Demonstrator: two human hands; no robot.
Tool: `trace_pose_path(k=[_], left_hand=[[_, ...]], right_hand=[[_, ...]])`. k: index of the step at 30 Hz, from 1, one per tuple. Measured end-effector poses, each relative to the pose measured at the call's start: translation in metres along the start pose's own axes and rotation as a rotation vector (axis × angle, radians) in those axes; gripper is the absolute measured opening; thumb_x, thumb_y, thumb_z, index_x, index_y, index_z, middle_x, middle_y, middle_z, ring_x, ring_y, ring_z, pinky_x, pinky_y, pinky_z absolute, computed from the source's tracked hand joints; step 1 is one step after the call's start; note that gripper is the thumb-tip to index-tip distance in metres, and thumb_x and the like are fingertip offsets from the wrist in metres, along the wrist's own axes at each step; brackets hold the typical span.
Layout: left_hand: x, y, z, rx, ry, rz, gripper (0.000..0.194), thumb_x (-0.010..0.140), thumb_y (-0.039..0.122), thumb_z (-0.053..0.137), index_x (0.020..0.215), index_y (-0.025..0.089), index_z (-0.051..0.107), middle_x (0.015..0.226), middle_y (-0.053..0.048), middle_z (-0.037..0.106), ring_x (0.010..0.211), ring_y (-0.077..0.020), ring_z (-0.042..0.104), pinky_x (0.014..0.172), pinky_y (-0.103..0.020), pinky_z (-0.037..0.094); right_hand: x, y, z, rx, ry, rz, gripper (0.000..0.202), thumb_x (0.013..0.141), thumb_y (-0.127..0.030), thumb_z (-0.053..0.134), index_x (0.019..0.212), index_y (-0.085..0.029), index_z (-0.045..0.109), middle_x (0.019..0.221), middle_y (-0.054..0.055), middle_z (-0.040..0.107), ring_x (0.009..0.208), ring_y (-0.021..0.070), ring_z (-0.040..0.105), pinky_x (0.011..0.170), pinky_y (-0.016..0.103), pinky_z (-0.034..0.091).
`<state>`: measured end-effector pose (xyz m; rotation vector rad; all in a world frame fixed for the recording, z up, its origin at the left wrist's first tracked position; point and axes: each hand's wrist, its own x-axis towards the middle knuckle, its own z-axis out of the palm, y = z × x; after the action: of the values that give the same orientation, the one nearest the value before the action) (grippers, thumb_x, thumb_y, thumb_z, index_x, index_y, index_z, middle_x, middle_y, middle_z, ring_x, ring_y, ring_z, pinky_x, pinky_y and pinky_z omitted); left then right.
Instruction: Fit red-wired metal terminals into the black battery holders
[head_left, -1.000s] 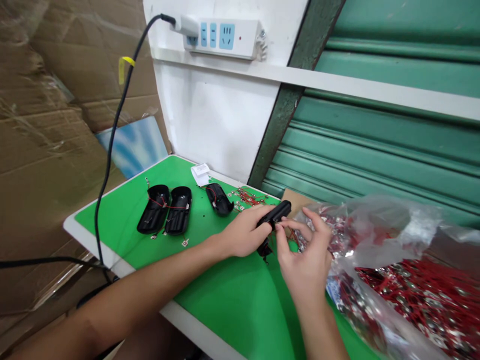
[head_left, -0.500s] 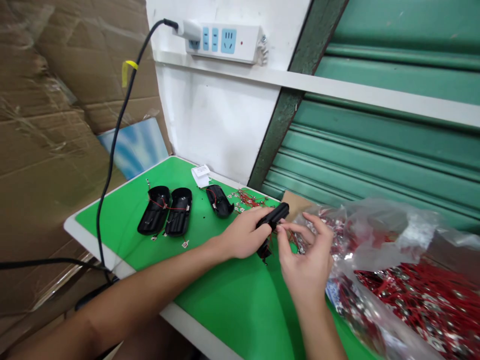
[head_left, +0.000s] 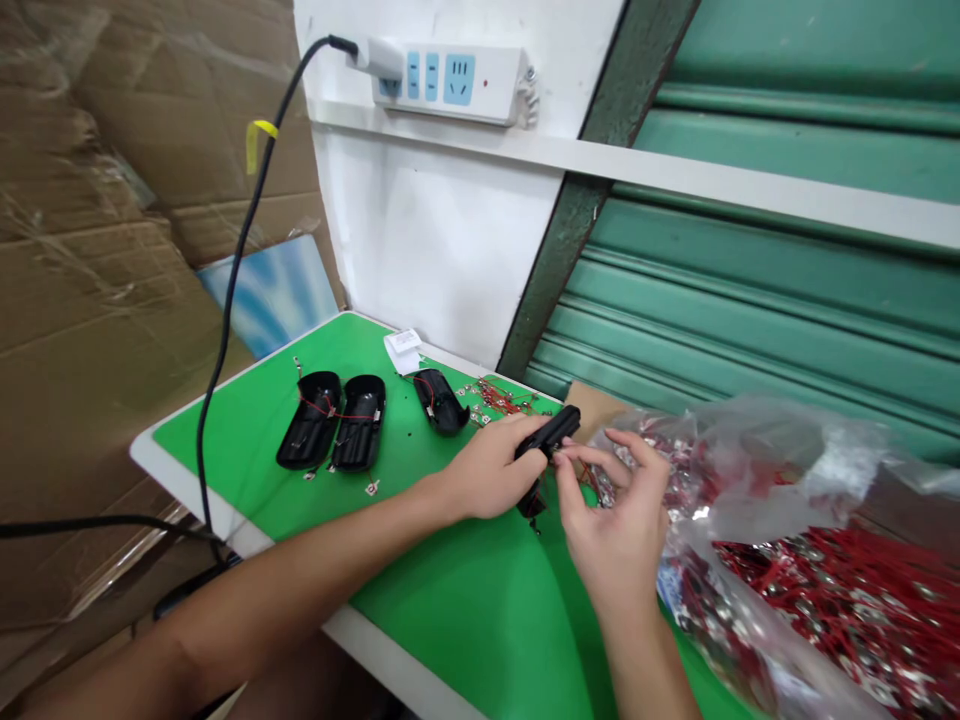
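My left hand (head_left: 501, 466) is closed round a black plastic housing (head_left: 553, 430), tilted on edge above the green table top. At the housing's right side, my right hand (head_left: 616, 500) pinches with thumb and forefinger; a small metal contact on a red wire seems to be between the tips, though it is mostly hidden. Its other fingers are raised and bent. Below the left hand hangs another dark part (head_left: 529, 500) with thin wire. Three open black housings (head_left: 309, 420) with red wires lie to the left.
Loose metal contacts with red wires (head_left: 504, 398) lie behind my left hand. Clear plastic bags (head_left: 847, 590) full of such wired contacts cover the right side. A white paper label (head_left: 403, 350) lies at the back edge. A black cable (head_left: 225, 330) runs from the power strip (head_left: 457, 80).
Both hands hold nearly the same pose at the black housing. The view has shifted very slightly; nothing has been let go.
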<state>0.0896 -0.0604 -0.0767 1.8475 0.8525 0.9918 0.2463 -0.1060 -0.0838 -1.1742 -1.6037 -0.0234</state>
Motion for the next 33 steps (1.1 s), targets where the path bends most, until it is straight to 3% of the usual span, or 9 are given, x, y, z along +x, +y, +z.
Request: trace_pose_path(k=[20,33], left_hand=[[-0.0007,0.001,0.0016,0.016,0.002,-0.045,0.044,0.09,0.025,0.045,0.122,0.015,0.073,0.128,-0.009,0.074,0.117,-0.0241,0.064,0.109,-0.035,0.047],[-0.0013,0.0037,0.0003,-0.009,0.006,-0.061,0.044,0.089,0.027,0.045,0.12,0.015,0.074,0.122,-0.009,0.074,0.114,-0.0249,0.065,0.105,-0.037,0.048]], right_hand=[[-0.003,0.0029,0.0054,-0.069,0.039,-0.067,0.035,0.096,-0.021,0.073,0.124,-0.021,0.052,0.095,0.003,0.08,0.085,0.0179,0.082,0.076,0.026,0.066],[-0.0035,0.0059,0.0042,0.016,0.05,0.016,0.036,0.093,-0.025,0.076,0.118,-0.022,0.051,0.093,0.003,0.08,0.086,0.0176,0.082,0.08,0.026,0.065]])
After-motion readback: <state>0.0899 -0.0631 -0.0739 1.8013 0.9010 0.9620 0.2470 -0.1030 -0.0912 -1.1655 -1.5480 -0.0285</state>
